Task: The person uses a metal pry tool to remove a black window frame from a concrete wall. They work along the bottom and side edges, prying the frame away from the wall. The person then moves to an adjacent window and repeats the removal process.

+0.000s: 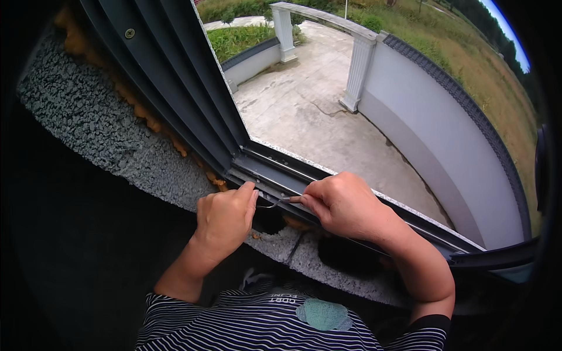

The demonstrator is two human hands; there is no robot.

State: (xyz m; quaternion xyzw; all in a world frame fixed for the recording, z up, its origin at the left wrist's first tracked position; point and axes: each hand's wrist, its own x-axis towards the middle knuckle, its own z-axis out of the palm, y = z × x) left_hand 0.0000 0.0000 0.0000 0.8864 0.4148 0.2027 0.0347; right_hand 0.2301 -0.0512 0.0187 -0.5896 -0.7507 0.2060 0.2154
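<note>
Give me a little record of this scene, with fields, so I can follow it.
Place: dark window frame, bottom corner
Left hand: fingers bunched over the bottom track; grip hidden
Right hand: pinching a slender metallic piece, exact kind unclear
Frame edge: orange foam against rough grey masonry
Clothing: striped shirt
Outside: paved yard, curved white wall

over the lower track (270, 174), a hand could pass between the upright dark frame (175, 88) on the left and the right hand (343, 205). nearer the body, a thin bent metal rod (285, 200) bars the narrow gap between the left hand (223, 215) and the right.
</note>
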